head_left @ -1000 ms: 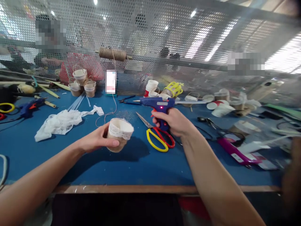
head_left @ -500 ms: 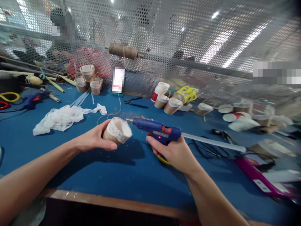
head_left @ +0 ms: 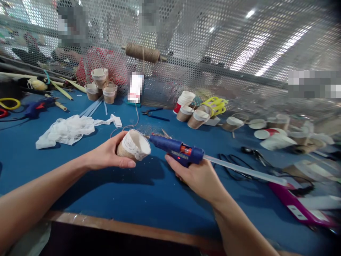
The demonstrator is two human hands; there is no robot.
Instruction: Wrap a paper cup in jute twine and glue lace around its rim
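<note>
My left hand [head_left: 113, 153] is wrapped round a small paper cup [head_left: 133, 151] covered in brown burlap, with white lace round its rim. The cup tilts, its mouth facing right towards me. In my right hand [head_left: 193, 170] is a blue hot glue gun [head_left: 177, 146] with a small red light lit. A long clear glue stick [head_left: 239, 169] sticks out of its back. The gun's nozzle points left, at the far side of the cup's rim; whether it touches is hidden. Left of the cup lies a crumpled heap of white lace [head_left: 69, 131].
Finished-looking little buckets [head_left: 109, 93] are stacked at the back left, near a propped phone [head_left: 135, 87]. Pliers [head_left: 157, 114] lie at the middle back. More cups [head_left: 198, 118] stand back right. A purple power strip [head_left: 295, 208] lies at right, a second glue gun [head_left: 39, 106] at left.
The glue gun's nozzle has come closer to the cup, now overlapping its rim in view. The cup has turned slightly in my left hand's grip, and the camera view has shifted a little.
</note>
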